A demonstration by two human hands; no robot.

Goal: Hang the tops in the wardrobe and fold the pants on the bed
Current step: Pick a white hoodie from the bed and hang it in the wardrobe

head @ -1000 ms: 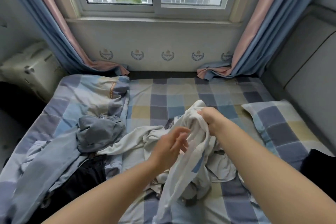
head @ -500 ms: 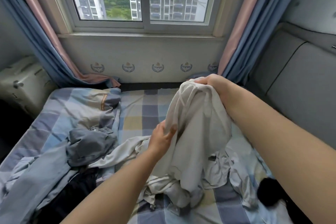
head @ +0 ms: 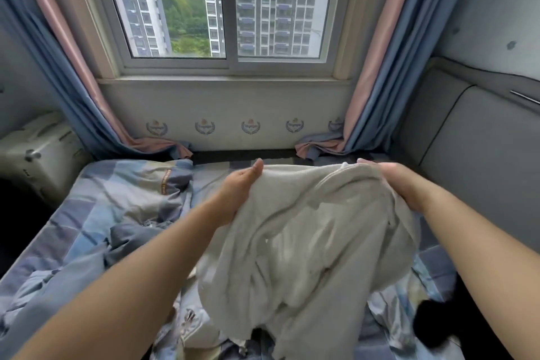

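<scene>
A pale grey-white garment (head: 306, 242) hangs lifted above the bed (head: 96, 207), spread between both my hands. My left hand (head: 236, 193) grips its upper left edge, thumb on top. At the upper right edge my right hand (head: 400, 184) grips the cloth, fingers curled into it. The garment's lower part drapes down over the pile of clothes beneath it. Whether it is a top or pants cannot be told. A grey-blue garment (head: 128, 240) lies crumpled on the bed to the left.
The checked bedcover lies rumpled under the window (head: 225, 9). Blue and pink curtains (head: 380, 82) hang at both sides. A white suitcase (head: 38, 152) stands left of the bed. A grey padded headboard (head: 473, 155) runs along the right. A black item (head: 432, 318) lies at the lower right.
Both hands have risen with the pale garment. My left hand moved from its middle up to the top left edge, and the cloth now stretches wide between the hands.
</scene>
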